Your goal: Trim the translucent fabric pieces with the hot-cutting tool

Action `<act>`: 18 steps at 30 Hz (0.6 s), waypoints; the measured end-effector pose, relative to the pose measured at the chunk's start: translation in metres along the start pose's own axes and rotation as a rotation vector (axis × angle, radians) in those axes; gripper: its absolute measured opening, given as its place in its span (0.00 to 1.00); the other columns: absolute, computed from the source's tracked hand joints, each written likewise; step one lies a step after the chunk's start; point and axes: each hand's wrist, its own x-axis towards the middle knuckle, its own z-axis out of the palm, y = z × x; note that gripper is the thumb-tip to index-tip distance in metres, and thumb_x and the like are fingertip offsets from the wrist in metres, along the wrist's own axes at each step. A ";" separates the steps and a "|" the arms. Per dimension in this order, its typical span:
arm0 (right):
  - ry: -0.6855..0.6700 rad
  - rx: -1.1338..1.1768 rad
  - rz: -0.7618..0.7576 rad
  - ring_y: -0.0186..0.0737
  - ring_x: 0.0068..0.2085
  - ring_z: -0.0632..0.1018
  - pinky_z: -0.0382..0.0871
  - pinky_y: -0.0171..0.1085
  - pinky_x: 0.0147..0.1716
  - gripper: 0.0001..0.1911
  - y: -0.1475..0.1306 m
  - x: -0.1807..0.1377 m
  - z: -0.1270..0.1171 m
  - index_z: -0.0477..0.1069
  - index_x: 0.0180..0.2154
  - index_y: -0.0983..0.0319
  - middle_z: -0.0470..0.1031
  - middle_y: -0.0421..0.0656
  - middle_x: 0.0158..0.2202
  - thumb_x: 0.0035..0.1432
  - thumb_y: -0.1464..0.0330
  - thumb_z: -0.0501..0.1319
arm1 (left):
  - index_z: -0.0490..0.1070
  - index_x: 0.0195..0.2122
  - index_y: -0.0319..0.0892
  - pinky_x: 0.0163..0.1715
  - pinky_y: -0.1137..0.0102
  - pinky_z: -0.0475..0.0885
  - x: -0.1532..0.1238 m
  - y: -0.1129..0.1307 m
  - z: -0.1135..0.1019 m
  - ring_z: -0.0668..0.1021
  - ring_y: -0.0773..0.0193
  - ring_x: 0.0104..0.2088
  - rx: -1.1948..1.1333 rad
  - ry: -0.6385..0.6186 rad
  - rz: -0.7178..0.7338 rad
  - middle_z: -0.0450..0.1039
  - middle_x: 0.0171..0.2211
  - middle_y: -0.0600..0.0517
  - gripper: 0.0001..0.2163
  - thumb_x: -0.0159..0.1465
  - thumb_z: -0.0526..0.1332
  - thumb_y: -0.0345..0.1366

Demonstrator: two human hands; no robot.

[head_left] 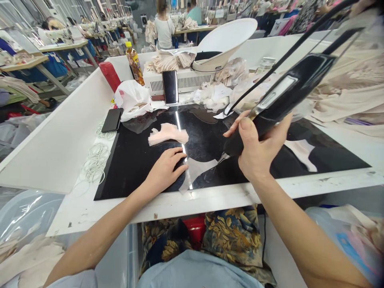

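My right hand (261,148) is wrapped round a black corded hand tool (288,90) with a shiny panel on its side. Its thin metal tip points down at the right end of a sheer white fabric piece (198,168) on the black mat (129,176); whether it touches the cloth I cannot tell. Flat on the mat, my left hand (168,168) has its fingers stretched out to that piece's left edge. Beyond my left hand lies a small stack of pale pink fabric pieces (168,134). Another pale cut piece (301,154) rests right of my right hand.
White rings (96,162) and a black phone (112,120) lie at the left. At the back stand a drink bottle (134,64), a white vented box (153,82), an upright phone (170,87) and a white bowl-shaped thing (222,44). Beige fabric (348,96) is heaped at right.
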 end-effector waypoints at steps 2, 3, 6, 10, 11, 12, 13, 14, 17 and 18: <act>-0.012 -0.015 -0.025 0.40 0.34 0.78 0.78 0.45 0.35 0.18 -0.002 0.004 -0.001 0.66 0.50 0.46 0.74 0.40 0.41 0.59 0.57 0.66 | 0.74 0.48 0.41 0.63 0.55 0.67 0.000 0.001 0.000 0.72 0.53 0.62 -0.014 -0.010 -0.005 0.71 0.60 0.44 0.09 0.69 0.63 0.37; 0.001 -0.030 -0.055 0.41 0.40 0.79 0.78 0.46 0.40 0.18 -0.004 0.006 -0.002 0.67 0.51 0.46 0.75 0.41 0.44 0.59 0.58 0.67 | 0.74 0.45 0.42 0.63 0.55 0.67 0.000 0.001 0.000 0.72 0.54 0.61 -0.036 -0.012 -0.009 0.72 0.59 0.44 0.07 0.69 0.63 0.36; 0.137 -0.073 -0.211 0.43 0.53 0.76 0.73 0.47 0.50 0.21 -0.011 0.004 -0.004 0.69 0.54 0.46 0.72 0.40 0.53 0.59 0.61 0.67 | 0.73 0.39 0.43 0.62 0.56 0.67 0.000 0.001 -0.001 0.73 0.56 0.60 -0.109 -0.012 -0.012 0.73 0.57 0.46 0.02 0.68 0.62 0.34; 0.100 -0.199 -0.341 0.42 0.44 0.76 0.72 0.46 0.45 0.15 -0.016 -0.018 -0.009 0.70 0.51 0.46 0.73 0.40 0.44 0.64 0.67 0.62 | 0.72 0.36 0.44 0.61 0.57 0.67 0.000 0.001 -0.001 0.74 0.57 0.57 -0.206 -0.002 0.000 0.75 0.55 0.48 0.03 0.69 0.61 0.33; -0.159 -0.288 -0.274 0.43 0.45 0.76 0.71 0.47 0.47 0.14 -0.014 -0.024 -0.009 0.70 0.52 0.47 0.74 0.41 0.45 0.66 0.67 0.58 | 0.72 0.37 0.44 0.61 0.57 0.67 0.000 0.000 -0.001 0.74 0.57 0.57 -0.247 0.004 -0.004 0.76 0.54 0.48 0.03 0.69 0.60 0.33; -0.344 -0.328 -0.227 0.44 0.45 0.77 0.72 0.47 0.48 0.12 -0.011 -0.030 -0.008 0.71 0.50 0.50 0.76 0.42 0.44 0.66 0.67 0.58 | 0.72 0.37 0.44 0.61 0.57 0.66 -0.001 0.000 -0.001 0.75 0.57 0.56 -0.297 0.008 -0.015 0.76 0.53 0.49 0.03 0.68 0.60 0.34; -0.519 -0.364 -0.170 0.45 0.47 0.78 0.72 0.48 0.49 0.13 -0.008 -0.035 -0.007 0.71 0.51 0.51 0.78 0.43 0.45 0.67 0.66 0.58 | 0.72 0.37 0.44 0.60 0.58 0.66 -0.001 0.000 -0.001 0.75 0.57 0.55 -0.345 0.013 -0.031 0.77 0.51 0.49 0.03 0.68 0.60 0.34; -0.655 -0.386 -0.116 0.45 0.49 0.79 0.72 0.48 0.50 0.14 -0.004 -0.039 -0.005 0.70 0.53 0.53 0.79 0.44 0.47 0.67 0.65 0.57 | 0.72 0.38 0.44 0.59 0.58 0.67 -0.001 0.001 -0.002 0.75 0.57 0.53 -0.387 0.018 -0.049 0.77 0.50 0.50 0.03 0.68 0.60 0.35; -0.843 -0.393 -0.020 0.45 0.47 0.80 0.72 0.48 0.51 0.14 0.007 -0.043 0.003 0.69 0.53 0.54 0.81 0.43 0.45 0.68 0.62 0.55 | 0.73 0.38 0.45 0.53 0.63 0.69 -0.002 0.001 -0.004 0.76 0.60 0.45 -0.437 0.027 -0.091 0.77 0.41 0.52 0.04 0.68 0.60 0.36; -0.873 -0.389 0.002 0.44 0.44 0.80 0.72 0.48 0.50 0.12 0.009 -0.043 0.006 0.69 0.51 0.55 0.81 0.42 0.42 0.69 0.61 0.54 | 0.72 0.37 0.44 0.50 0.65 0.70 -0.003 0.001 -0.005 0.76 0.61 0.42 -0.445 0.031 -0.101 0.76 0.38 0.53 0.04 0.68 0.60 0.37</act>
